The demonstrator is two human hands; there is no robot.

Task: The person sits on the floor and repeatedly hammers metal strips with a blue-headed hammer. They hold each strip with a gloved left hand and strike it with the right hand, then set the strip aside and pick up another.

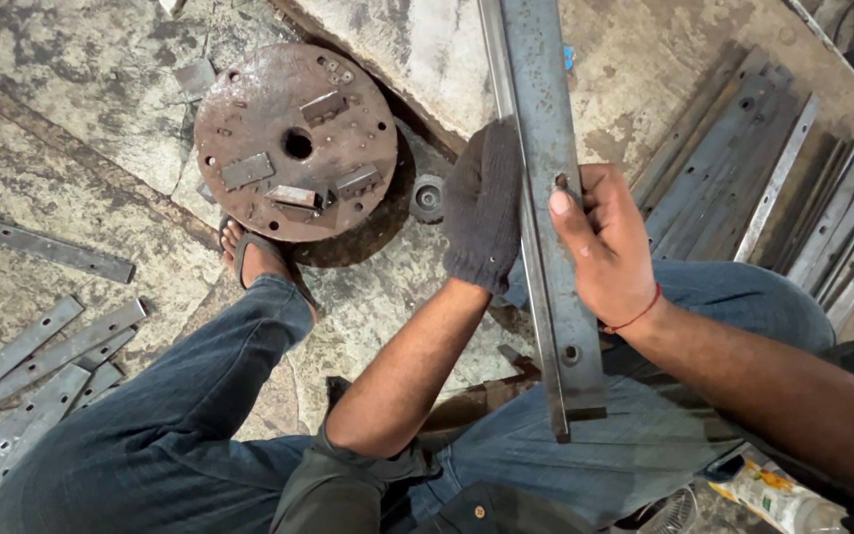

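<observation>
Gloved left hand, bare right hand gripping

A dark grey knitted glove and a red wrist thread flank a dull grey steel angle bar, above blue jeans and a rust-brown round plate on mottled grey-and-tan flooring.

Stained concrete floor: rusty round plate, flat steel strips, perhaps a bearing.
</observation>
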